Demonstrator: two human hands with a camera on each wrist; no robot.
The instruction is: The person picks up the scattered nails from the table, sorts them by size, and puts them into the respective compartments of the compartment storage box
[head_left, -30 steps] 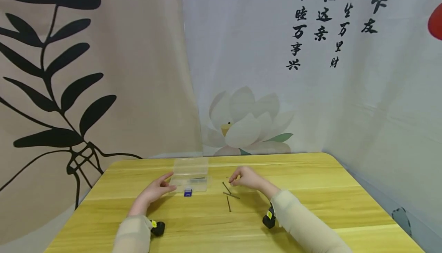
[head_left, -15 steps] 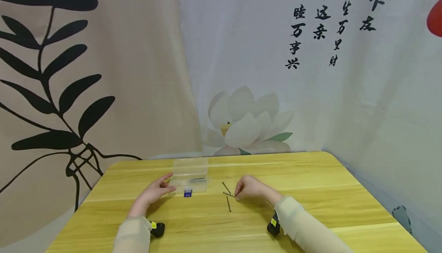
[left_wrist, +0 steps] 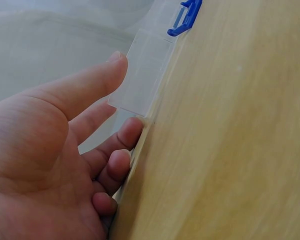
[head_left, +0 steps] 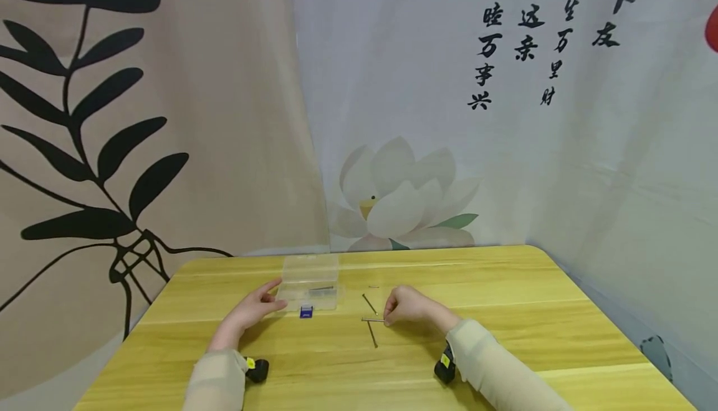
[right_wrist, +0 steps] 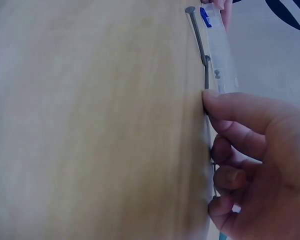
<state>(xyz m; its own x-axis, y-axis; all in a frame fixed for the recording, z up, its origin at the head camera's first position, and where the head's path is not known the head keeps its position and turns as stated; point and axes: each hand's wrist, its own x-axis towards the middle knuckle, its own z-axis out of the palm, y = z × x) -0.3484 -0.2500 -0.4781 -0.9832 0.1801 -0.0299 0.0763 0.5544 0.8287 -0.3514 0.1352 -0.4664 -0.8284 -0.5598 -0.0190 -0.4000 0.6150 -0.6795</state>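
Note:
My right hand (head_left: 405,305) pinches a grey nail (head_left: 371,320) between thumb and fingertips, its flat head pointing left. The held nail crosses over the end of another nail (head_left: 373,335) on the wooden table; in the right wrist view that lying nail (right_wrist: 196,32) shows its round head. A third nail (head_left: 369,303) lies slantwise just behind. My left hand (head_left: 256,306) rests at the left side of a clear plastic box (head_left: 288,304), thumb at its front corner and forefinger farther back. The box's lid is raised at the back, and a nail (head_left: 322,288) lies inside.
A blue latch (head_left: 306,312) sticks out at the box's front. One small thin piece (head_left: 374,286) lies behind the nails. The wooden table (head_left: 314,373) ends at a printed cloth backdrop (head_left: 241,118).
My right hand has come forward from behind the nails and taken hold of one nail, turning it level, its head shifting slightly forward. The left hand stays at the box.

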